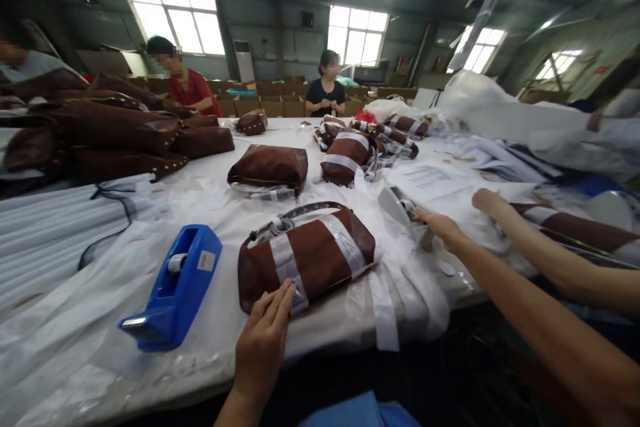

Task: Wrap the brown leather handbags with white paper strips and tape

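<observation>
Nearest, at seven o'clock on a brown bag (320, 263), the left hand (266, 327) lies with its fingers straight and held close together, their tips pressed on the lower end of one of two shiny pale bands (283, 253) crossing the bag. The bag rests near the front edge of the sheet-covered worktop (45, 373), a studded strap (320, 209) curving along its far side. At four o'clock from it a white strip (385, 313) hangs over the edge; at nine o'clock stands a blue tape dispenser (187, 280), apart from the bag. Near three o'clock the right hand (443, 228) reaches to a grey-white holder (396, 205); whether its fingers pinch anything I cannot tell. Just beyond is a co-worker's curled hand (485, 201), with another brown bag (590, 230) farther right. At eleven o'clock sits an unbanded bag (270, 165), at one o'clock a banded one (341, 171), and at ten o'clock a bag pile (115, 127). Farther off, a person in red (193, 90) is at about eleven o'clock and a person in black (325, 95) at twelve.
</observation>
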`<action>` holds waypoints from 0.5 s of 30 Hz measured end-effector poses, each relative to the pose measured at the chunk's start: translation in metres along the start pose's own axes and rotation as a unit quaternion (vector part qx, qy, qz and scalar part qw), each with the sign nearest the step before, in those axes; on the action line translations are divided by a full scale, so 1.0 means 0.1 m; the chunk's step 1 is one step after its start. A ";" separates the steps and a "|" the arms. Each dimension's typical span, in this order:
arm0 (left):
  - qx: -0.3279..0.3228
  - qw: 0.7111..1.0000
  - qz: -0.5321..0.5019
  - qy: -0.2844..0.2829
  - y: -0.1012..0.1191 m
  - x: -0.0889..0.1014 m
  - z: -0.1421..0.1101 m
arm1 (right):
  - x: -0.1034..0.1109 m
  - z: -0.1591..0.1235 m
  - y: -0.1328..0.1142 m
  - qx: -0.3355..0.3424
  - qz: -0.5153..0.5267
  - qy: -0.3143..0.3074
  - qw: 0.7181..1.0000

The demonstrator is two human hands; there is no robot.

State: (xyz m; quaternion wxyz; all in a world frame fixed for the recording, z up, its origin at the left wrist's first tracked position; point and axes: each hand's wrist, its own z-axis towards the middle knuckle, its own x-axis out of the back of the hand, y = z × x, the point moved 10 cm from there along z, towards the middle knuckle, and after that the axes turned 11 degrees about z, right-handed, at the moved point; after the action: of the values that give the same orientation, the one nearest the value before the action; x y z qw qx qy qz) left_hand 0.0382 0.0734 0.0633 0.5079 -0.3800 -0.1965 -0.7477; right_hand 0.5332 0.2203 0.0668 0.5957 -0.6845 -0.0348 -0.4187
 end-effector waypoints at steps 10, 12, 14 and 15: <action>-0.004 1.000 -0.001 0.018 0.01 0.04 0.03 | 0.20 -0.15 0.05 -0.034 0.308 0.096 0.946; -0.006 1.000 0.000 0.018 0.01 0.04 0.03 | 0.29 -0.35 0.11 -0.021 0.375 0.104 0.921; -0.009 1.000 -0.001 0.016 0.00 0.03 0.03 | 0.33 -0.55 0.21 -0.022 0.423 0.100 0.900; -0.010 1.000 -0.002 0.015 0.00 0.02 0.02 | 0.34 -0.65 0.26 -0.025 0.430 0.096 0.897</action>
State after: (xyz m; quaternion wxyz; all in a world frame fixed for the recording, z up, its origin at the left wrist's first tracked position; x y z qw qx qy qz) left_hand 0.0388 0.0731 0.0664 0.5057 -0.3732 -0.1818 -0.7563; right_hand 0.5347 0.1431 0.0635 0.7008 -0.6038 0.3309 -0.1865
